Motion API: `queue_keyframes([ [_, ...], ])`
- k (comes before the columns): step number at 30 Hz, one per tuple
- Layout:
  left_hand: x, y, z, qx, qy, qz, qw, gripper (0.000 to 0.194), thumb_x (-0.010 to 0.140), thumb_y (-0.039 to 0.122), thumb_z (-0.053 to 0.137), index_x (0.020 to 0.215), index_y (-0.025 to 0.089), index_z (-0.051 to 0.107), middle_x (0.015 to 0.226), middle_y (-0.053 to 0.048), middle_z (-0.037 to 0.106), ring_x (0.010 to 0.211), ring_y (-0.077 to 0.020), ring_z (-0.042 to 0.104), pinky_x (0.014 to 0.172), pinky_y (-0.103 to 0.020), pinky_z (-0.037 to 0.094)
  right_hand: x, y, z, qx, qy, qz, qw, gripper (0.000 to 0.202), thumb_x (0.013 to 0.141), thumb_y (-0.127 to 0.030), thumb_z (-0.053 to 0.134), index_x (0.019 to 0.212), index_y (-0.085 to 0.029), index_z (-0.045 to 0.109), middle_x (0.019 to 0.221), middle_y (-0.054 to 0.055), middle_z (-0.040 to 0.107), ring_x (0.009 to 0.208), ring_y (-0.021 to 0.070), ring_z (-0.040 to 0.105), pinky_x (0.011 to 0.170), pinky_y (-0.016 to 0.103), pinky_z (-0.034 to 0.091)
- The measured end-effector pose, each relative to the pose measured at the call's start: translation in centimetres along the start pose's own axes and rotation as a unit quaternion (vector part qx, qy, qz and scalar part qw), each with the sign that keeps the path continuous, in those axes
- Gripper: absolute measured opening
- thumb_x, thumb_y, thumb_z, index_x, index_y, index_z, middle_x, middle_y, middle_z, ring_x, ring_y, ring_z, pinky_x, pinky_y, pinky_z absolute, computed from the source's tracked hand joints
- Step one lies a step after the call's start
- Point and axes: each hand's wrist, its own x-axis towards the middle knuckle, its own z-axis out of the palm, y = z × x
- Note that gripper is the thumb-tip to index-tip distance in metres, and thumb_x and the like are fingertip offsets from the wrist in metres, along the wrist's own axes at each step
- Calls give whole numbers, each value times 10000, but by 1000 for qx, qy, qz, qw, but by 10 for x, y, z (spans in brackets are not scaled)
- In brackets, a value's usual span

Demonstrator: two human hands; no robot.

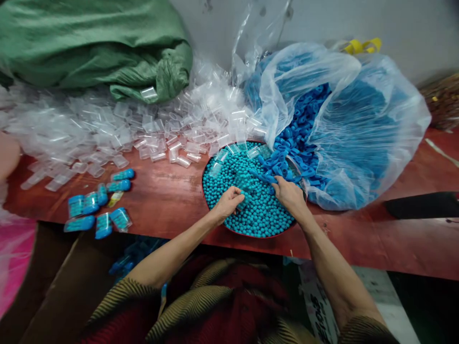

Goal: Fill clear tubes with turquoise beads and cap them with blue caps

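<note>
A round tray (204,191) full of small turquoise beads (258,222) lies in front of me. Over the beads, my left hand (229,203) pinches a clear plastic tube (245,202), its outline hard to tell from the beads behind it. My right hand (289,193) is at the tray's right side, thumb and fingers closed on a blue plastic cap (269,178). More blue caps (304,129) spill from a translucent bag (373,124) onto the tray's back right edge. A few empty clear tubes (216,169) rest on the beads at the back left.
Many loose clear tubes (182,160) are heaped along the back, under a green sack (93,43). Several bead-filled tubes with blue caps (103,224) lie on the red table (161,200) at left. A dark flat object (423,205) lies at right.
</note>
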Motion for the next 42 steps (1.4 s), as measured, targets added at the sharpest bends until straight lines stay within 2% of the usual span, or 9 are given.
queue_keyframes([
  [7,-3,2,0,-32,-61,-7,998,313,746,364,615,952,173,477,739,35,575,464,-52,549,390,-141,397,-15,-17,1,206,13,-110,972,239,857,-278,445,1039,-185,569,835,76,685,722,214,637,636,285,434],
  [12,-2,-1,2,0,-38,36,999,247,779,268,536,1005,177,493,776,31,563,454,-48,509,366,-149,345,-23,-28,-9,429,-110,-107,890,277,886,-401,369,941,-195,546,606,-25,563,477,123,483,472,236,367],
  [15,-3,-3,2,50,-29,83,995,201,774,212,512,971,175,529,840,13,598,545,-63,514,454,-167,396,-23,-31,-14,421,-173,-125,882,334,879,-413,379,645,-202,493,519,-45,487,449,93,412,468,229,326],
  [18,-5,-6,2,106,-32,141,984,195,768,199,515,955,178,563,907,-4,622,677,-96,539,567,-191,438,-20,-24,-19,390,-209,-136,886,394,861,-403,402,521,-204,406,467,-53,421,448,82,366,487,234,311],
  [21,-5,-7,2,124,-40,160,978,215,766,215,519,972,182,573,896,-5,621,679,-107,527,582,-209,443,-16,-15,-24,409,-245,-111,872,367,832,-425,440,540,-204,427,464,-58,419,439,79,357,472,232,300],
  [28,-5,-1,2,68,-37,108,991,212,777,223,486,976,170,534,876,2,585,554,-65,457,514,-194,418,-22,-27,-15,507,-203,-49,836,226,820,-439,466,779,-218,489,424,-98,409,351,72,308,392,212,235],
  [35,-3,-4,0,42,-28,101,994,222,776,240,516,984,164,520,888,6,564,547,-41,459,483,-160,399,-29,-12,-16,473,-249,-10,845,252,809,-456,493,742,-216,456,434,-94,406,346,63,318,354,191,263],
  [40,0,-5,0,19,-40,71,996,270,790,297,532,1027,170,504,926,-2,568,493,-32,491,403,-153,349,-35,-15,-18,604,-256,23,754,343,794,-560,512,870,-242,411,540,-116,346,349,45,254,330,185,290],
  [42,-1,-4,0,4,-49,65,997,289,786,307,550,1030,162,495,897,-2,572,487,-40,505,405,-161,363,-37,-25,-13,620,-252,3,743,347,789,-549,531,916,-252,404,560,-116,331,353,51,257,333,194,305],
])
